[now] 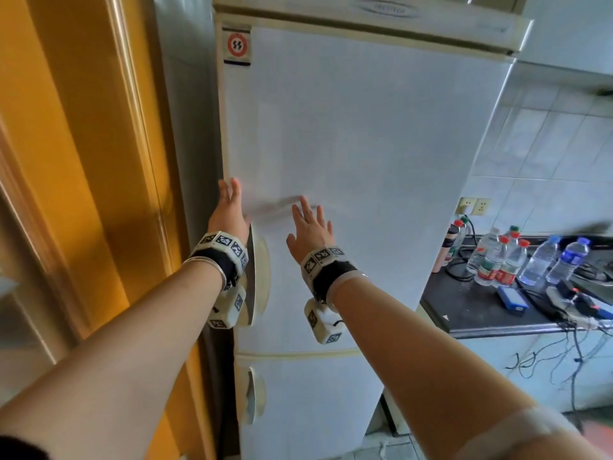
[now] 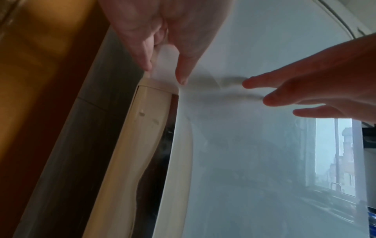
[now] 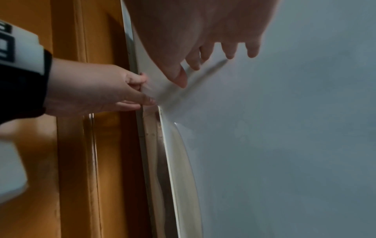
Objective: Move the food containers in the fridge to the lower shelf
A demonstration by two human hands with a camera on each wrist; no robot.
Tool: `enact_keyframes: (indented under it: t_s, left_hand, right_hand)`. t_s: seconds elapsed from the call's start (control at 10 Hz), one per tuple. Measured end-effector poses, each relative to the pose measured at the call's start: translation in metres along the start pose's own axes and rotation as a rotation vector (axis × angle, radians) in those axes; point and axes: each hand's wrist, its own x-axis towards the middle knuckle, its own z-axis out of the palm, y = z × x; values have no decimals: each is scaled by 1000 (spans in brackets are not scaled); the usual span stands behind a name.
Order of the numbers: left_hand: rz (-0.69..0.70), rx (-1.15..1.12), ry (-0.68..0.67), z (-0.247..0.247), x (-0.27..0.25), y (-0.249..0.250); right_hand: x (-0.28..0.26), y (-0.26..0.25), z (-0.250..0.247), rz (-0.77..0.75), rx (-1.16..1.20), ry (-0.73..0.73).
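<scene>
Head view: the smooth white fridge door (image 1: 348,161) is closed, hiding the food containers. The left hand (image 1: 229,210) reaches its left edge above the curved cream handle (image 1: 260,277); the right hand (image 1: 310,229) spreads flat, empty.

Left wrist view: left fingers (image 2: 183,70) are straight, holding nothing.

Right wrist view: right fingers (image 3: 230,49) hang apart beside the glossy panel.

White fridge (image 1: 365,144), orange-yellow door frame (image 1: 83,127), black countertop (image 1: 464,303).

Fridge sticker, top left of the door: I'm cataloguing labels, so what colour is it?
Red ring on white round sticker, clearest in the head view.
</scene>
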Motion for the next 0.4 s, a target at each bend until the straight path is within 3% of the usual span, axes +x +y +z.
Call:
enact_keyframes:
  t_s: [0.4]
  left_hand:
    - [22,16,-132,-20,-48,2]
  right_hand:
    - [-39,5,1,51,10,-19]
